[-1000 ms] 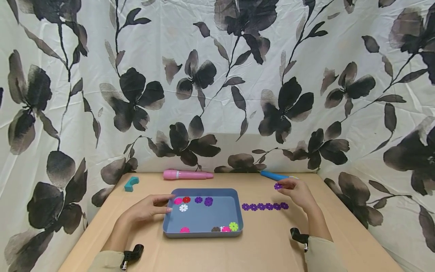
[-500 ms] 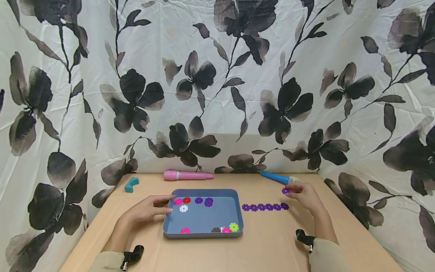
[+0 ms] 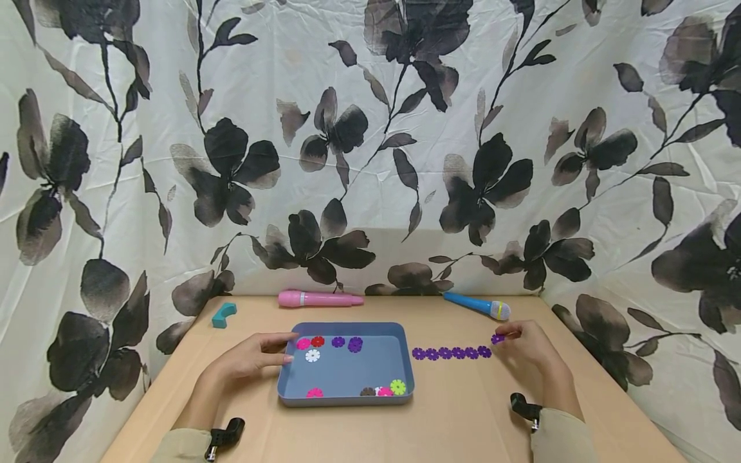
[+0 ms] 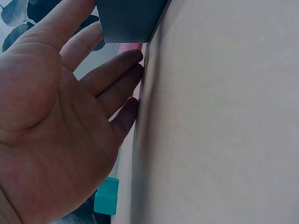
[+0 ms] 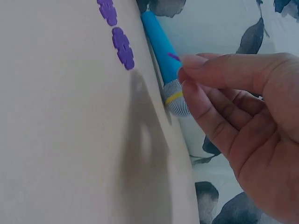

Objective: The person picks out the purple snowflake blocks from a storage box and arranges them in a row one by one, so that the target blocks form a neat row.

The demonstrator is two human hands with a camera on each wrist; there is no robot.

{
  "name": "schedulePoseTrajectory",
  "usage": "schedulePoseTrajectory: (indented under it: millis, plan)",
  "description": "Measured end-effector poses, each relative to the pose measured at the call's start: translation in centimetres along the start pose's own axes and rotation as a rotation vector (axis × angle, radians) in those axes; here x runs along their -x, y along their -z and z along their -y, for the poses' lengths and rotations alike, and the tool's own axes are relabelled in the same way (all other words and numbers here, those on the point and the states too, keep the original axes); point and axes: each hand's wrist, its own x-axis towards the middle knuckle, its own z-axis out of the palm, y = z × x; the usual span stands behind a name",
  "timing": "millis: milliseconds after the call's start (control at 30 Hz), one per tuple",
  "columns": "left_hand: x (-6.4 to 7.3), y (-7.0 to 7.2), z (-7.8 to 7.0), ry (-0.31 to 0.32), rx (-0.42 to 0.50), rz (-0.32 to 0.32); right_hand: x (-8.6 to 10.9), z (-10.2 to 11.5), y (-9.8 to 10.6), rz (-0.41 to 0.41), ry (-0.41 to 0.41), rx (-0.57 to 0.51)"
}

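Observation:
My right hand (image 3: 531, 342) pinches a purple flower-shaped disc (image 3: 496, 339) between thumb and fingertips. It is just past the right end of a row of several purple flower discs (image 3: 445, 353) on the table; in the right wrist view the held disc (image 5: 174, 56) shows as a thin edge, raised above the surface. My left hand (image 3: 253, 354) grips the left side of a grey-blue tray (image 3: 347, 400) with thumb and index finger; the other fingers stretch out below the tray (image 4: 131, 23) in the left wrist view. Inside the tray lie purple discs (image 3: 355, 344) and discs of other colours.
A pink toy microphone (image 3: 321, 298) lies behind the tray. Beyond my right hand is a blue toy microphone (image 3: 475, 305) with a grey head. A teal bracket-shaped block (image 3: 224, 315) sits at the back left. A floral cloth (image 3: 370, 161) hangs behind the table.
My right hand has moved right and toward me with the purple disc, from above the row to its right end, uncovering the blue microphone. My left hand and the tray stay put.

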Motion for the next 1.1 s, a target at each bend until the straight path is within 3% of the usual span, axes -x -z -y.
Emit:
schedulePoseTrajectory:
  millis: [367,1100]
  plan:
    - [0.0,-0.1,0.0,-0.003,0.008,-0.004,0.1,-1.0,-0.3,0.060,-0.141,0.015]
    - [0.0,0.0,-0.1,0.000,0.016,0.005,-0.3,-1.2,-1.1,0.072,-0.159,0.040]
